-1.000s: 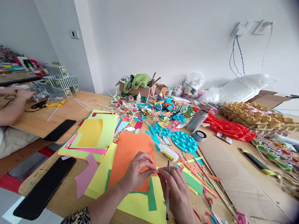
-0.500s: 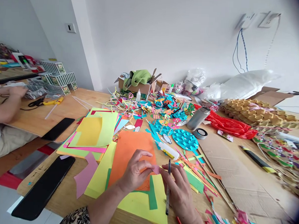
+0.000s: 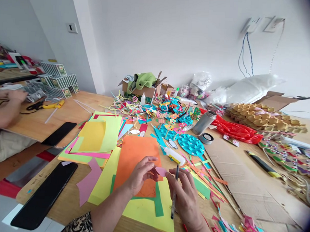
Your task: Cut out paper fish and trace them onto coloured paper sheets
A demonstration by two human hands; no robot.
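Note:
Above the orange sheet (image 3: 133, 152), a small pink paper piece (image 3: 161, 171) is held up between my two hands. My left hand (image 3: 144, 173) has its fingers curled at the piece's left edge, pinching it. At the other edge are the thumb and index fingertip of my right hand (image 3: 184, 192). A dark pen (image 3: 174, 197) also rests in that hand, pointing down between the fingers. Drawn outlines show near the orange sheet's lower right corner. Under it lie a yellow sheet (image 3: 137, 214) and a green paper piece (image 3: 159, 206).
Coloured sheets (image 3: 110, 127) are stacked at left, near a black phone (image 3: 45, 195). Beyond my hands are a glue bottle (image 3: 175, 156), a blue dimpled disc (image 3: 191, 144) and a metal flask (image 3: 204, 122). A cutter knife (image 3: 263, 163) lies right. Another person's arm (image 3: 6, 106) is at far left.
The pink piece has turned and shows more of its face between my fingers. My left fingers have shifted slightly on it. The pen remains in my right hand.

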